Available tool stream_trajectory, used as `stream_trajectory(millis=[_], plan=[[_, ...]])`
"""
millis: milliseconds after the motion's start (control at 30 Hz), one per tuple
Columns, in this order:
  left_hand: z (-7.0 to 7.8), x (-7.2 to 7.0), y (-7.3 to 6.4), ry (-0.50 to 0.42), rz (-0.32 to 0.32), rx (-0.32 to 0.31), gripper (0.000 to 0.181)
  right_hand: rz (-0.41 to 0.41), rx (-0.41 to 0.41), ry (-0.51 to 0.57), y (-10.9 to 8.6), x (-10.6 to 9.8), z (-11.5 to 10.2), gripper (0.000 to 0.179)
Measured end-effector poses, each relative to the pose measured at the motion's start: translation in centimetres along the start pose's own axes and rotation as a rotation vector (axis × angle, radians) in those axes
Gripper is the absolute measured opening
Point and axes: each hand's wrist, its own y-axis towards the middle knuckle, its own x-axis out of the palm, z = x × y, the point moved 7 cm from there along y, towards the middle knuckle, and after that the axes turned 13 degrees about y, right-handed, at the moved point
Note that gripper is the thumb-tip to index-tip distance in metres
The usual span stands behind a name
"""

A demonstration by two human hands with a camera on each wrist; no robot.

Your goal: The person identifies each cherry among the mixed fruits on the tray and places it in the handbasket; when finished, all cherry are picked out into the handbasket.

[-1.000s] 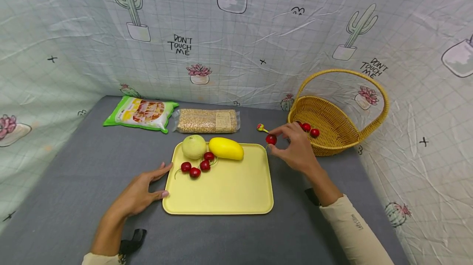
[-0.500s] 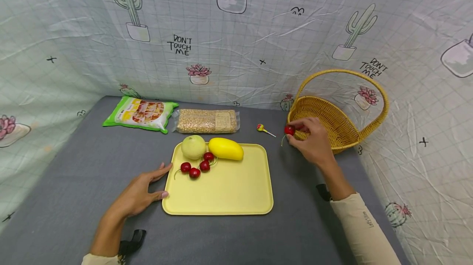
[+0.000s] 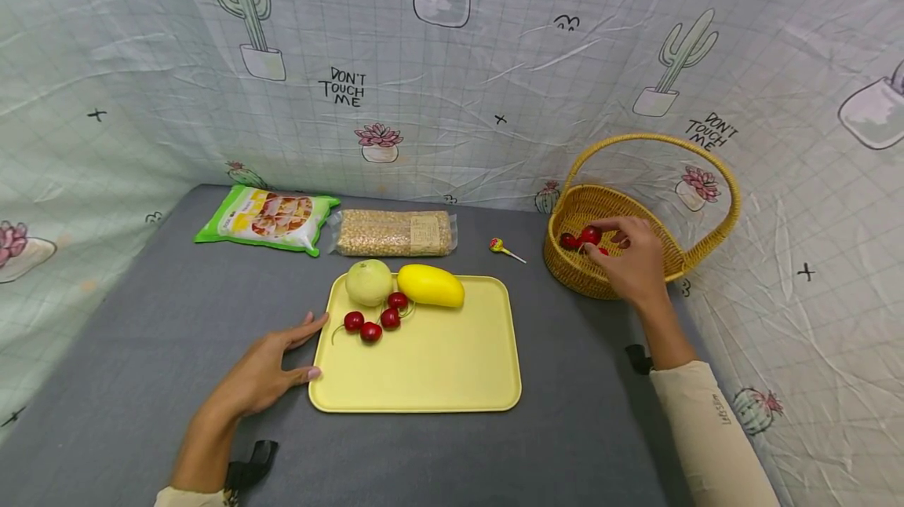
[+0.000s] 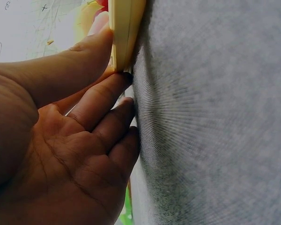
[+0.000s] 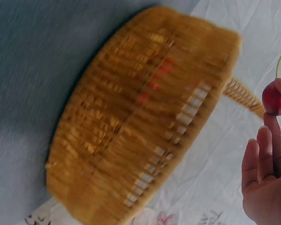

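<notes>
My right hand [image 3: 631,260] pinches a red cherry [image 3: 590,235] between thumb and fingertips, over the wicker basket [image 3: 570,271]. The right wrist view shows this cherry [image 5: 272,99] with its green stem, held above the basket's rim. Other cherries [image 3: 568,241] lie inside the basket, partly hidden by the hand. My left hand [image 3: 264,370] rests at the left edge of the yellow tray [image 3: 452,373], thumb and fingers spread and touching its rim. On the tray are several cherries [image 3: 370,332], a pale green round fruit [image 3: 369,282] and a yellow mango [image 3: 431,286].
Behind the tray lie a green-and-white food bag [image 3: 271,218] and a clear pack of grains [image 3: 395,233]. A lollipop [image 3: 497,245] lies between tray and basket. The basket's tall handle [image 3: 730,201] arches up at the right. Printed cloth [image 3: 452,99] hangs behind the grey table.
My right hand has carried the cherry rightward from beside the tray's far right corner to over the basket. The lollipop is now fully uncovered. My left hand has stayed at the tray's edge.
</notes>
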Motion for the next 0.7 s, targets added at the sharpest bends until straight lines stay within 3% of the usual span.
stream_trajectory(millis=[400, 700], plan=[[0.0, 0.0, 0.0, 0.003, -0.009, -0.014, 0.085, -0.002, 0.165, -0.048, 0.4, -2.1, 4.3, 0.031], [-0.1, 0.1, 0.0, 0.017, -0.015, -0.028, 0.086, -0.157, 0.318, -0.148, 0.7, -2.3, 7.0, 0.033]])
